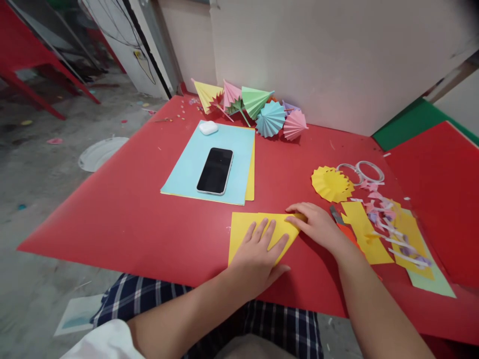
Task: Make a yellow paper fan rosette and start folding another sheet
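A folded sheet of yellow paper (241,227) lies on the red table near its front edge. My left hand (258,257) rests flat on it with the fingers spread, covering its lower part. At the paper's right corner, my right hand (316,224) pinches the edge between thumb and fingers. Just right of that hand are orange-handled scissors (346,230), partly hidden by my forearm. A pleated yellow paper round (332,184) sits beyond them.
A black-screened phone (215,171) and a white earbud case (208,128) lie on light blue paper (183,174). Small paper umbrellas (258,102) line the wall. Tape rolls (369,171), yellow offcuts (368,244) and paper scraps (389,214) are at right.
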Demonstrator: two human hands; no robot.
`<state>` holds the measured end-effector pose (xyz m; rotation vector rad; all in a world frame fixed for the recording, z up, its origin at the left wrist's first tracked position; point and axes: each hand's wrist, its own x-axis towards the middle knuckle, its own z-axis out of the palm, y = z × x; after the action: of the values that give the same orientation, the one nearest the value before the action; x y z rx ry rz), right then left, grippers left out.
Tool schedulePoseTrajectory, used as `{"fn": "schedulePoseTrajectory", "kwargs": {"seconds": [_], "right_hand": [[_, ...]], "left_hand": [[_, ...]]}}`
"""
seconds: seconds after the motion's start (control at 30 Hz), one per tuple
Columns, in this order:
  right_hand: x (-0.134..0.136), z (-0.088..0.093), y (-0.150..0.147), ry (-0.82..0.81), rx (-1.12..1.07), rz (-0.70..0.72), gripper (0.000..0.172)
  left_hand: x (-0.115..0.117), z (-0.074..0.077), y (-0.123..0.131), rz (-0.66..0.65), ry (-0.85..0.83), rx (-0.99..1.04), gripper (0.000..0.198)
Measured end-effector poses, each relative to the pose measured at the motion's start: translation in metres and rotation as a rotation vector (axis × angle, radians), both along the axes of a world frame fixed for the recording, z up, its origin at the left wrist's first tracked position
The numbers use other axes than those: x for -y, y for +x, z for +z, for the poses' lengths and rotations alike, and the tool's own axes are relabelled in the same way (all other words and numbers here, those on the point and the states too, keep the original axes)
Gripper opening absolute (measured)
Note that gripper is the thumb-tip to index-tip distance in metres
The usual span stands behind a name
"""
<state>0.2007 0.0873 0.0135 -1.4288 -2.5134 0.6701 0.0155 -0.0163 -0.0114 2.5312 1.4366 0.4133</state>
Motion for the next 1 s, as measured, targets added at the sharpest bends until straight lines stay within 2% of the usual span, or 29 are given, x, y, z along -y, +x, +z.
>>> {"fn": "schedulePoseTrajectory", "kwargs": {"seconds": [0.27, 0.53, 0.83, 1.0], "right_hand": [[-0.0024, -0.0002, 0.003, -0.004, -0.028, 0.003, 0.014], [-0.002, -0.0018, 0.0012, 0.022, -0.03, 0.024, 0.012], [-0.0013, -0.0033, 0.0, 0.005, -0.025, 0.026, 0.011], [-0.0011, -0.003, 0.0004, 0.012, -0.027, 0.033, 0.012]], "left_hand": [[-0.0004, 0.0046, -0.001, 0.029, 0.003, 0.031, 0.053], [0.0003, 0.0004, -0.0019, 0.022, 0.025, 0.017, 0.056], [-0.001, 0.0093, -0.0053, 0.004, -0.048, 0.011, 0.057], [-0.0016, 0.0061, -0.004, 0.007, -0.021, 0.03, 0.058]]}}
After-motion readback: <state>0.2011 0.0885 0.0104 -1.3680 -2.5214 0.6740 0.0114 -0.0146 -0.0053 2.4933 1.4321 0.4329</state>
